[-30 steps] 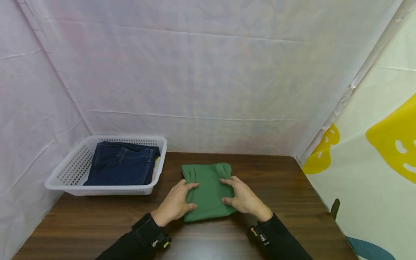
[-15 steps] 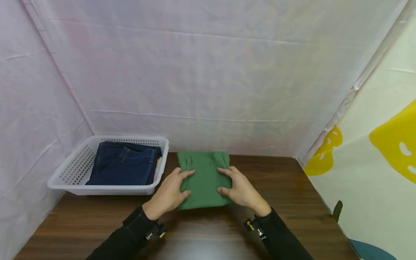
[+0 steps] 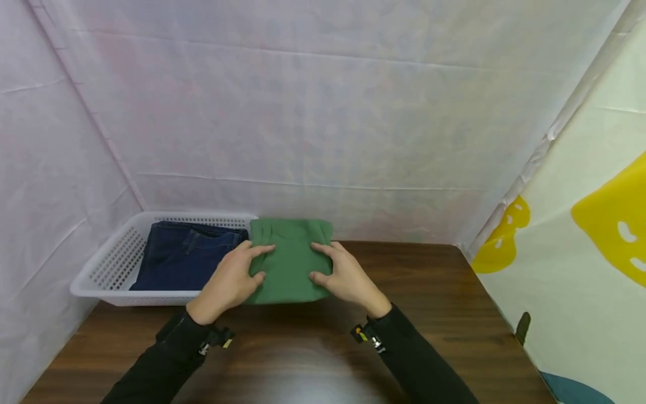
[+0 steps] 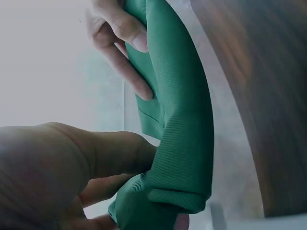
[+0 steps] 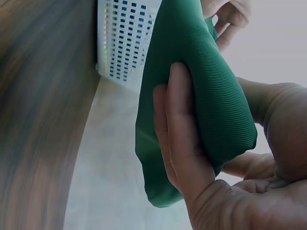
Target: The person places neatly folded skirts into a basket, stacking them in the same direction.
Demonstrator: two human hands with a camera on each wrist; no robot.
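Note:
A folded green garment hangs in the air above the wooden table, held at both sides. My left hand grips its left edge, thumb and index finger on the top face. On the opposite edge my right hand pinches the cloth; the right wrist view shows fingers underneath the fold. Ribbed layers of the garment fill the left wrist view. Its upper left corner overlaps the right rim of a white plastic basket. Folded dark blue jeans lie inside that basket.
The basket stands at the table's back left, near a white fabric wall. The wooden table extends to the right and front. Yellow printed shapes mark the right-hand wall.
Both hands have lifted the green garment off the table. They have carried it back and to the left, so it now overlaps the basket's right side. The basket stays put.

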